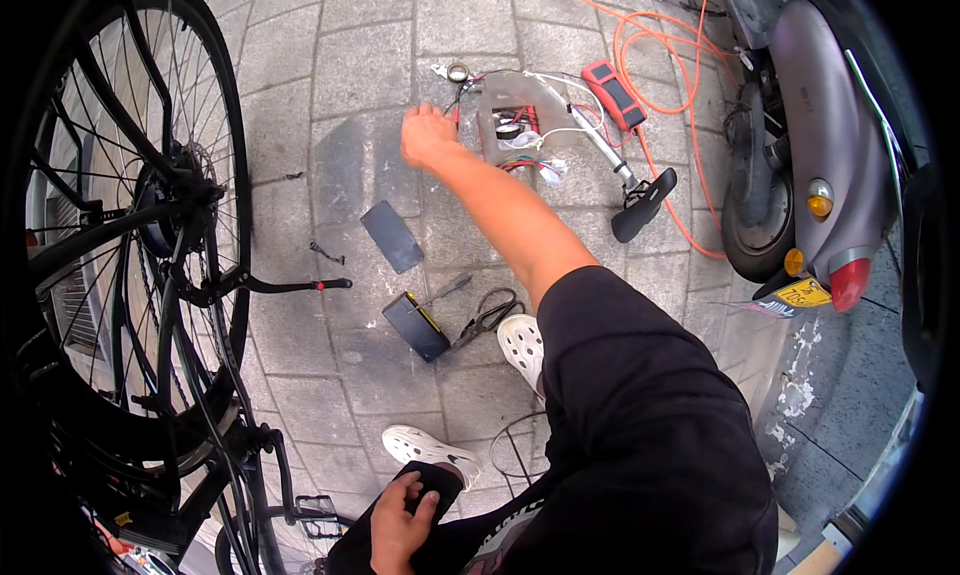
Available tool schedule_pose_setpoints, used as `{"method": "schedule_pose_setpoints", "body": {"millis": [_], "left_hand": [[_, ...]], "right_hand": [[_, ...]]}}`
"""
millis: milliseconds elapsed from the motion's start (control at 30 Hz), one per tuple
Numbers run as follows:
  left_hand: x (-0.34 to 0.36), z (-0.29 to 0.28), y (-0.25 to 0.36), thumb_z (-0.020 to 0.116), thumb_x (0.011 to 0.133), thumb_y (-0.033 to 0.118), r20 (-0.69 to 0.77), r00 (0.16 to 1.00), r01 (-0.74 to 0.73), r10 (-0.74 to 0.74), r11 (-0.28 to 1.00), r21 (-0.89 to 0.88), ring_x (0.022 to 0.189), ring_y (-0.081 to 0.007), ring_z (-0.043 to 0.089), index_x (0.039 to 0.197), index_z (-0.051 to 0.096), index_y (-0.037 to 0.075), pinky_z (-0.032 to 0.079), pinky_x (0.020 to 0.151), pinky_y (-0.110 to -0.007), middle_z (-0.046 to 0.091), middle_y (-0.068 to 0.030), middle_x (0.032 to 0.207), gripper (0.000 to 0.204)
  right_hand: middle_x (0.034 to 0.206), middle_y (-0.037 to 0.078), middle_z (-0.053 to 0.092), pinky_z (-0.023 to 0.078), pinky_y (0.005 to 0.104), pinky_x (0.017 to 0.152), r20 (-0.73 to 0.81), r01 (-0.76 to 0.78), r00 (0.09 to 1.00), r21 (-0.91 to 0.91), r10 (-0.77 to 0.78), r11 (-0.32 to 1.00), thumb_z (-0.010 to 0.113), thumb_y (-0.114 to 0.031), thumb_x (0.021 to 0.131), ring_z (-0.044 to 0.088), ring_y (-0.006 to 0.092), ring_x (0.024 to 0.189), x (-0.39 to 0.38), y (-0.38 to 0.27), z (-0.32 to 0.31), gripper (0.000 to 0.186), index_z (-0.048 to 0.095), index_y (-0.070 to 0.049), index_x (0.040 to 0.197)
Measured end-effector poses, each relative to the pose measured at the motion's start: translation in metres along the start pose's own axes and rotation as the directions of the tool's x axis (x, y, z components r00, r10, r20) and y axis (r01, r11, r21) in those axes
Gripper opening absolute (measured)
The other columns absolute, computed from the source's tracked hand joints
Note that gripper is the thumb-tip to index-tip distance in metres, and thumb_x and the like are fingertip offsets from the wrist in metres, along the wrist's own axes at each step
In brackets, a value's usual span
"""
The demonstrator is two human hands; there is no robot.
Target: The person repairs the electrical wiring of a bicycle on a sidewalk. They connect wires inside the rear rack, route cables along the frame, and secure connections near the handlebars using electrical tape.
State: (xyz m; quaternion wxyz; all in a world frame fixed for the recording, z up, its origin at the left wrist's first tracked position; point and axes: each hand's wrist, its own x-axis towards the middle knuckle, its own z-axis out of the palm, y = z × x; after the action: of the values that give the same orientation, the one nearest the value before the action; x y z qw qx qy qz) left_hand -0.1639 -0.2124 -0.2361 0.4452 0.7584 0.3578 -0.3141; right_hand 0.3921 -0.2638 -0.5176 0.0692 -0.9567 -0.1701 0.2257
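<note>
My right hand (428,137) reaches far out over the paving, its fingers curled down and close together; whatever they hold is hidden. Right beside it lie a thin red-and-black item (458,115) and a roll of tape (458,72). To its right is a clear plastic bag (500,93) with red-handled tools inside and coloured wires around it. My left hand (403,523) rests by my knee, thumb apart from the loosely bent fingers, holding nothing. Between my hands lie a dark flat plate (392,237), a black box with a yellow edge (416,327), a screwdriver (446,290) and scissors (488,317).
A bicycle (180,195) fills the left side, its kickstand (300,286) jutting toward the middle. At right stands a grey scooter (820,125). A red multimeter (613,95), an orange cable (640,40) and a bicycle saddle (645,205) on its post lie beyond my right arm.
</note>
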Motion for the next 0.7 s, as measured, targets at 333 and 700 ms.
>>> {"method": "schedule_pose_setpoints", "body": {"millis": [333, 700], "left_hand": [[-0.004, 0.002, -0.007, 0.086, 0.089, 0.021, -0.001, 1.000, -0.022, 0.022, 0.999, 0.030, 0.097, -0.0290, 0.074, 0.131, 0.071, 0.004, 0.059, 0.088, -0.040, 0.077, -0.0151, 0.109, 0.048], [-0.007, -0.006, 0.004, 0.086, 0.090, 0.017, -0.007, 0.998, -0.057, 0.057, 0.996, 0.074, 0.100, -0.0248, 0.075, 0.134, 0.069, 0.003, 0.059, 0.090, -0.036, 0.077, -0.0154, 0.112, 0.049]], "right_hand": [[0.147, 0.025, 0.059, 0.051, 0.0475, 0.114, -0.043, -0.027, 0.999, 0.100, 0.032, 0.995, 0.065, -0.017, 0.094, 0.059, 0.0390, 0.138, -0.005, 0.000, -0.009, 0.051, 0.060, 0.004, 0.141], [0.078, 0.021, 0.073, 0.056, 0.0508, 0.079, -0.459, 0.197, 0.887, 0.466, 0.045, 0.863, 0.049, -0.053, 0.098, 0.073, 0.0428, 0.080, -0.046, -0.003, -0.137, 0.056, 0.077, -0.006, 0.084]]}}
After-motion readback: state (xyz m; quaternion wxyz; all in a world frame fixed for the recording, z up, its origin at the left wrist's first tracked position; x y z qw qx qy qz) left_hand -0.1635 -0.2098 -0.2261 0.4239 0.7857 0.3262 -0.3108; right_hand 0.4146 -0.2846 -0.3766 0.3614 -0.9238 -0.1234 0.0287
